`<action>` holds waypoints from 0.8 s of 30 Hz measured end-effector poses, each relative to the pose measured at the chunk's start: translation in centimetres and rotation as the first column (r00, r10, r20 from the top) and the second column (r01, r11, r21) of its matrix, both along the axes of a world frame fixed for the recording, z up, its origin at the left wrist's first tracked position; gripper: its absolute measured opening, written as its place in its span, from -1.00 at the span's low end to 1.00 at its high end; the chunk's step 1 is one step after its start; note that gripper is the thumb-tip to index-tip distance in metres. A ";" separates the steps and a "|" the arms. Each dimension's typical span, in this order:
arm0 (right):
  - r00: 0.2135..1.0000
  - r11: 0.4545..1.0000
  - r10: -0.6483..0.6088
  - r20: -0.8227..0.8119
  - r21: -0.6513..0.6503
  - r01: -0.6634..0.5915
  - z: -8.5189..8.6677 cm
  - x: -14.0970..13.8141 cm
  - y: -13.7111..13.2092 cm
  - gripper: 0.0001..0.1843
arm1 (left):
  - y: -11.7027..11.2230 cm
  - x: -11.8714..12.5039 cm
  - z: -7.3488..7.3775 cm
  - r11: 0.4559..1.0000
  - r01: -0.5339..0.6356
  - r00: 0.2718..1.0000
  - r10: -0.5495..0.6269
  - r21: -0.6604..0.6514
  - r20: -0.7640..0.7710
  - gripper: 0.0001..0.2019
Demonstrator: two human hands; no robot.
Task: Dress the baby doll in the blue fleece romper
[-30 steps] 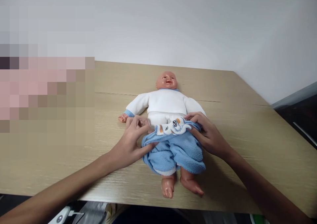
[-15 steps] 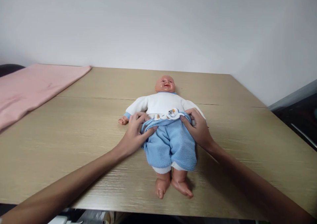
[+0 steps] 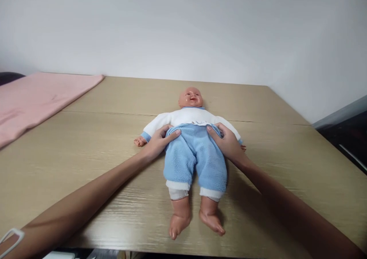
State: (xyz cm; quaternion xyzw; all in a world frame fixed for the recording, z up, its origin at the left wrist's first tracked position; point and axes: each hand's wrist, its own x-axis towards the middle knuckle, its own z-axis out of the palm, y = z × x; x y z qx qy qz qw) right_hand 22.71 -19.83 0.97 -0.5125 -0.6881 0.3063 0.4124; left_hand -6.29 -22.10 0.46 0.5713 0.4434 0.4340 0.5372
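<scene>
A baby doll (image 3: 191,97) lies on its back on the table, head toward the wall and feet toward me. It wears a white top (image 3: 186,115) with blue cuffs and light blue fleece trousers (image 3: 196,156) with white hems. My left hand (image 3: 161,140) grips the trousers' waistband at the side on my left, thumb on top and fingers tucked partly out of sight. On the opposite side my right hand (image 3: 226,140) pinches the waistband in the same way. The waistband sits up at the doll's belly, over the lower edge of the top.
The light wood table (image 3: 114,198) runs back to a pale wall (image 3: 183,29). A folded pink cloth (image 3: 43,98) lies at the left. Something black (image 3: 349,133) stands beyond the table's right edge.
Both hands have pulled the waistband up toward the doll's chest. The printed cloth at the waist is now covered, and more of the lower legs shows. The doll's legs lie further apart.
</scene>
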 end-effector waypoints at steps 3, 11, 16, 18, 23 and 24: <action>0.999 0.996 0.022 0.023 -0.088 -0.020 -0.2 1.7 -1.6 -0.61 | -1.0 -1.2 0.3 0.999 0.031 0.995 -0.029 0.015 -0.093 -0.57; 0.812 0.823 -0.227 -0.538 -0.552 -0.135 -1.2 2.7 -3.7 -0.64 | -3.1 -0.7 -0.2 0.976 0.041 0.961 0.020 -0.215 0.275 -0.74; 0.814 0.840 -0.163 -0.557 -0.511 -0.181 -0.8 1.5 -3.0 -0.55 | -2.6 0.3 -0.5 0.972 0.071 0.895 0.036 -0.223 0.444 -0.62; 0.842 0.862 -0.107 -0.529 -0.472 -0.187 -0.4 1.2 -3.0 -0.51 | -2.2 0.2 -0.7 0.974 0.097 0.903 0.000 -0.205 0.429 -0.62; 0.915 0.916 -0.003 -0.403 -0.367 -0.159 0.3 0.9 -2.9 -0.47 | -1.4 -1.0 -0.6 0.981 0.105 0.939 -0.043 -0.164 0.341 -0.62; 0.920 0.927 -0.003 -0.393 -0.346 -0.145 0.3 1.0 -2.8 -0.50 | -1.4 -1.3 -0.3 0.985 0.100 0.952 -0.054 -0.139 0.302 -0.62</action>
